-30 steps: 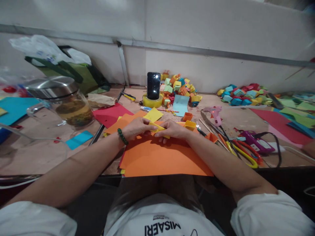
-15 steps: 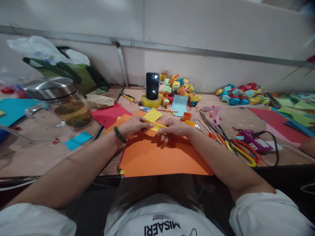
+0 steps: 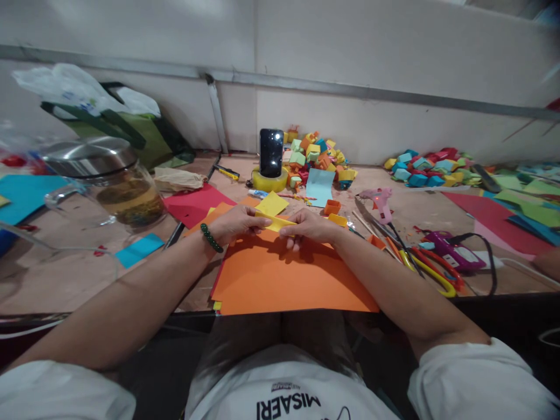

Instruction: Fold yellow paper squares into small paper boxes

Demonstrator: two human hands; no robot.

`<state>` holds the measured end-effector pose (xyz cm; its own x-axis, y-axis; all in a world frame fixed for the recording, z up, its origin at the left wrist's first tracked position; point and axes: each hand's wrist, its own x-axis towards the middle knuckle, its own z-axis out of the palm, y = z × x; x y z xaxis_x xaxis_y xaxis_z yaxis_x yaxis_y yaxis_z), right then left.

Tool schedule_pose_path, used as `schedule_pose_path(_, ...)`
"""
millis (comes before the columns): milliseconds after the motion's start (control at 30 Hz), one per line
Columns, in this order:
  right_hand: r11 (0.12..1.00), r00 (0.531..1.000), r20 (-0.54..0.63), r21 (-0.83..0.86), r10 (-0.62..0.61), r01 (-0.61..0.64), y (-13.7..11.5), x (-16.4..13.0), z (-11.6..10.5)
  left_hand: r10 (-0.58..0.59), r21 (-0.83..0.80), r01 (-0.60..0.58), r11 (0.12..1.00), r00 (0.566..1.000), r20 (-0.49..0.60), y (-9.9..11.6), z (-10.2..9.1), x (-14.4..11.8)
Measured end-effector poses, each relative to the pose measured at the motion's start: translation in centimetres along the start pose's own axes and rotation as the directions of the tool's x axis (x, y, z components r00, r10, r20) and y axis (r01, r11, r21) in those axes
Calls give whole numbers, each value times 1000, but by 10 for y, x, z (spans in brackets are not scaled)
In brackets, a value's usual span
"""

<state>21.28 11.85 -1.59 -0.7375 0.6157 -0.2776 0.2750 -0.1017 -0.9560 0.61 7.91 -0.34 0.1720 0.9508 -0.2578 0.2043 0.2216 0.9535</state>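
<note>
A folded piece of yellow paper (image 3: 276, 223) is stretched between my two hands, just above a stack of orange paper sheets (image 3: 280, 280). My left hand (image 3: 240, 225) pinches its left end between thumb and fingers; a green bead bracelet (image 3: 211, 238) circles that wrist. The right end is pinched by my right hand (image 3: 312, 227), with some fingers curled beneath. Right behind the folded piece lies a flat yellow paper square (image 3: 272, 203). Small orange and yellow folded paper pieces (image 3: 332, 207) sit past my right hand.
Behind stand a phone (image 3: 271, 153) on a tape roll (image 3: 270, 182) and a pile of paper cubes (image 3: 312, 153). To the right lie a pink glue gun (image 3: 381, 204), yellow-handled scissors (image 3: 431, 274) and a purple device (image 3: 455, 252). A glass teapot (image 3: 126, 198) stands left.
Both hands keep their pinch on the yellow paper and have barely shifted. My left wrist has moved very slightly left.
</note>
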Motion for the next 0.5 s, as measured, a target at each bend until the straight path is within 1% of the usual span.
schedule_pose_path(200,997,994,-99,63,-38,45,-1,1,-4,41,-22,-43,999,996,-80,-3,-5,7)
schedule_pose_path(267,996,990,-129,70,-49,59,-2,0,-6,42,-22,-44,999,996,-75,-3,-8,8)
schedule_pose_path(333,997,991,-122,52,-57,63,-4,-1,-8,23,-1,-23,1000,999,-25,-1,-12,6)
schedule_pose_path(400,998,996,-75,9,-57,58,-6,-3,-6,8,62,-12,998,999,53,1,-14,2)
schedule_pose_path(500,997,999,9,-71,-36,37,-10,-8,0,25,195,-64,979,980,195,3,-15,-3)
